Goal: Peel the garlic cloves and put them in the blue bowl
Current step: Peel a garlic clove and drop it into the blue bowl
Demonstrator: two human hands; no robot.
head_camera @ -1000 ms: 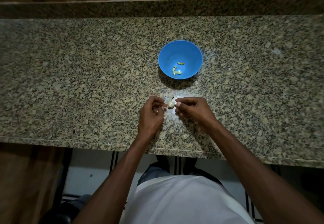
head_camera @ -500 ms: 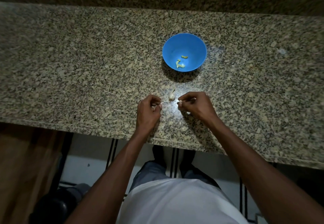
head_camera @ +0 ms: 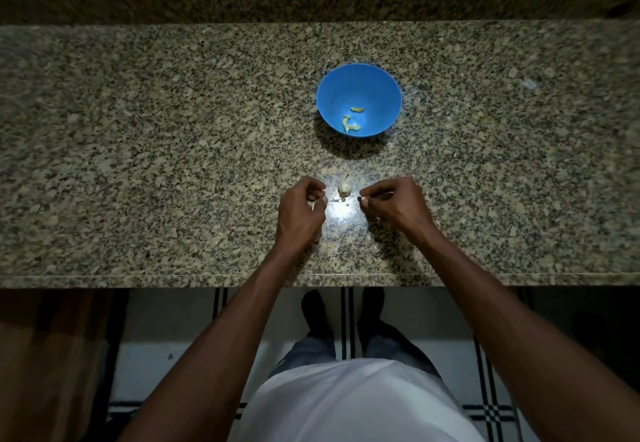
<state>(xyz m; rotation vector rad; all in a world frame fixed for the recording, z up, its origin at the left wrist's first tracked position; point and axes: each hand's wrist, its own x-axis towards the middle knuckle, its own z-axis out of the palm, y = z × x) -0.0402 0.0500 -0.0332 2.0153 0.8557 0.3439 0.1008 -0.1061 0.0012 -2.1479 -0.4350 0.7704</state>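
Note:
The blue bowl [head_camera: 360, 76] stands on the granite counter beyond my hands, with three peeled garlic cloves [head_camera: 351, 125] inside. A small garlic piece with its papery tip [head_camera: 344, 187] lies on the counter between my hands, touching neither. My left hand [head_camera: 301, 211] is just left of it, fingers curled round a small white bit of garlic. On the other side, my right hand [head_camera: 393, 202] has its fingertips pinched together, seemingly on a thin strip of skin. Tiny skin scraps [head_camera: 337, 200] lie below the garlic piece.
The granite counter [head_camera: 156, 164] runs the full width, with its front edge [head_camera: 207, 277] close behind my wrists and a raised granite backsplash [head_camera: 311, 5] beyond the bowl. A small pale speck [head_camera: 529, 84] lies at the far right.
One second ago both hands held the garlic piece together. They have pulled apart sideways, and the garlic piece now lies on the counter between them.

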